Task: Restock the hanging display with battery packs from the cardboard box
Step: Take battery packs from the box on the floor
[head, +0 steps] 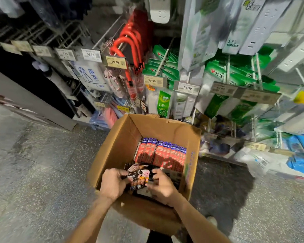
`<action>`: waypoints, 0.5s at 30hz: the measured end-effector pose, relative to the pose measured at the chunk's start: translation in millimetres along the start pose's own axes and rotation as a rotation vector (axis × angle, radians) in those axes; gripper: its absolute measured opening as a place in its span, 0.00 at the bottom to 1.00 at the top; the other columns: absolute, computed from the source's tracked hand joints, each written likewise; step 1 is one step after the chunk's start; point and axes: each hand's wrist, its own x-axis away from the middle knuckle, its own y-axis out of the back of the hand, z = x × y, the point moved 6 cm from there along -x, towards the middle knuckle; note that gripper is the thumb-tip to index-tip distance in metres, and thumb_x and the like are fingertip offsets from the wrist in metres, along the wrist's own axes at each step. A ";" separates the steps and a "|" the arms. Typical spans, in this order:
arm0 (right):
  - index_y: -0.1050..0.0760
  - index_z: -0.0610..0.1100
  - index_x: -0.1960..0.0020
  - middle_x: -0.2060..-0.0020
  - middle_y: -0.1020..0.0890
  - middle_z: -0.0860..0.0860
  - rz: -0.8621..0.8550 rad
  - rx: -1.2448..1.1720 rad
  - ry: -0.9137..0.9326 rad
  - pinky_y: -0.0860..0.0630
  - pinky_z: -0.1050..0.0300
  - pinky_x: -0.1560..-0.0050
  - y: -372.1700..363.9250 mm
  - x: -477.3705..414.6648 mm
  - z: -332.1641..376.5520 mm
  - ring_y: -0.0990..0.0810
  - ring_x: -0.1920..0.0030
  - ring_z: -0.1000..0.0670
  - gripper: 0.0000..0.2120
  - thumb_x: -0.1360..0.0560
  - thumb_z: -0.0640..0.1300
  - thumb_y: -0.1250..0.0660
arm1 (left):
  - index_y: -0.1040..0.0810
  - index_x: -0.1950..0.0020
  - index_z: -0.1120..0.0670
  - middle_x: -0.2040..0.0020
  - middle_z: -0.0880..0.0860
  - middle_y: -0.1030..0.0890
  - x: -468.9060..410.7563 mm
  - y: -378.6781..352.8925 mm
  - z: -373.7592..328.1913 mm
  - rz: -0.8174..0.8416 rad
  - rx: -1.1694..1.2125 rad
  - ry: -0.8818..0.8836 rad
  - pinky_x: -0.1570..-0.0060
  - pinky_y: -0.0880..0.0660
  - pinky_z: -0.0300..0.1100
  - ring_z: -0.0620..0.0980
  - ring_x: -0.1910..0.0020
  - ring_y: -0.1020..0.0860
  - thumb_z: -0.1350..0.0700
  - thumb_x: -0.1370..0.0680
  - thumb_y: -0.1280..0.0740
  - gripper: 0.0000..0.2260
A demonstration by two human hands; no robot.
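The hanging display (pixel 218 76) rises ahead of me, behind the open cardboard box (pixel 123 137) on the floor (pixel 42 163). Red-and-blue battery packs (pixel 163 151) stand in rows inside the box. Nearer me, my left hand (pixel 113 184) and right hand (pixel 162 185) both curl round a dark pack (pixel 140 176), probably batteries, though it is blurred.

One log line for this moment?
stage: pick | left hand: holds dark battery pack | right hand: holds same pack | cardboard box: red-blue packs inside

brown cardboard box (pixel 123 137); red-and-blue battery packs (pixel 162 152) (rows); grey speckled floor (pixel 33 163).
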 end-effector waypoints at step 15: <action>0.24 0.50 0.47 0.51 0.16 0.50 -0.160 -0.136 -0.149 0.18 0.42 0.44 -17.4 -18.0 -26.1 0.16 0.48 0.48 0.12 0.26 0.41 0.25 | 0.12 0.53 0.44 0.61 0.38 0.14 -11.7 -3.4 16.7 0.243 0.238 -0.061 0.61 0.21 0.33 0.36 0.62 0.16 0.63 0.27 0.29 0.14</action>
